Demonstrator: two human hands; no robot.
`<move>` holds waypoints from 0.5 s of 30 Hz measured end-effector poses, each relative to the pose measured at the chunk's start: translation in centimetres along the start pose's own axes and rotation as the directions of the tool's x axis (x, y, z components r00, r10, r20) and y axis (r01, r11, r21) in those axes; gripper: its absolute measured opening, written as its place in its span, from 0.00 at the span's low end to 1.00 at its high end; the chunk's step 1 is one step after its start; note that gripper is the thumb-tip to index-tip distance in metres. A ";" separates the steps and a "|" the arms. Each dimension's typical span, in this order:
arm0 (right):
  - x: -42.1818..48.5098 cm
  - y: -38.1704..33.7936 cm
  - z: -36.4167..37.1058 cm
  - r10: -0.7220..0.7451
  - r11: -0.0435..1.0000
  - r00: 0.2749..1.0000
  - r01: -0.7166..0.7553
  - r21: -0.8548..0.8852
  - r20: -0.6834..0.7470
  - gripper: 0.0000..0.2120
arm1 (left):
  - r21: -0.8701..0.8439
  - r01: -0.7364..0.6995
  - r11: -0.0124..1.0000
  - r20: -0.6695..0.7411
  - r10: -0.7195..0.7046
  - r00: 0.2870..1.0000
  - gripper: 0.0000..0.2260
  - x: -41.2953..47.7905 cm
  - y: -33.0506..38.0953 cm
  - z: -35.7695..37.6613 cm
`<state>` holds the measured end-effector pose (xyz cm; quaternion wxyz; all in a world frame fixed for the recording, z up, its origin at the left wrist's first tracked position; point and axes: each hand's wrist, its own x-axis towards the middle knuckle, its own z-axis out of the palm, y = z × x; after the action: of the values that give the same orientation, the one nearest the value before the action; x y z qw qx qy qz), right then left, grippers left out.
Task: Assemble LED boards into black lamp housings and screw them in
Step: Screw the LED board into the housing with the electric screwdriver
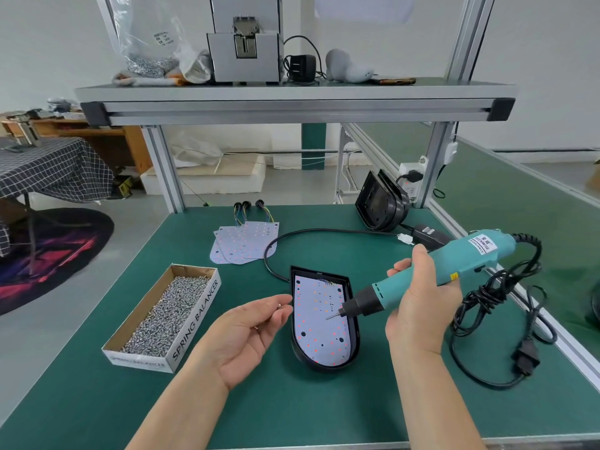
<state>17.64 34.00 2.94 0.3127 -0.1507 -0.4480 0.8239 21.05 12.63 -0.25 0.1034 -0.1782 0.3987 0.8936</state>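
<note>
At lower left, just right of the cardboard box of screws (194, 323), the left hand (246, 332) lies palm up and pinches a single screw (279, 306). In mid-frame an LED board (321, 326) already sits in the black lamp housing (354, 336), so the screwing step seems in hand. At right the right hand (418, 306) grips the teal electric screwdriver (454, 264), bit over the board; next the screw likely needs seating on the bit or in a hole.

white walls (48, 43), even light; grey floor (136, 228); green-topped counter (97, 401) under aluminium-framed shelf (292, 92); at left, table (55, 170) draped in dark checked cloth, wooden desk (107, 134) behind it, dark round rug (65, 254) with red pattern.
</note>
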 end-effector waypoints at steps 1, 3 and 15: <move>0.0 0.0 0.0 -0.001 1.000 1.000 0.001 0.001 0.003 0.07 | 0.008 0.009 1.000 0.009 -0.009 1.000 0.10 0.0 0.0 0.0; -0.1 0.0 0.0 0.000 1.000 1.000 0.000 0.003 0.006 0.07 | 0.016 0.022 1.000 0.018 -0.023 1.000 0.10 0.0 -0.1 0.1; -0.3 -0.4 0.2 0.011 0.999 1.000 -0.011 0.032 0.003 0.07 | 0.078 0.055 0.995 -0.028 -0.053 0.998 0.02 -0.7 -0.9 1.3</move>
<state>17.96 33.84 3.40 0.3097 -0.1468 -0.4344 0.8330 21.67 14.13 0.23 0.1293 -0.1964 0.4299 0.8717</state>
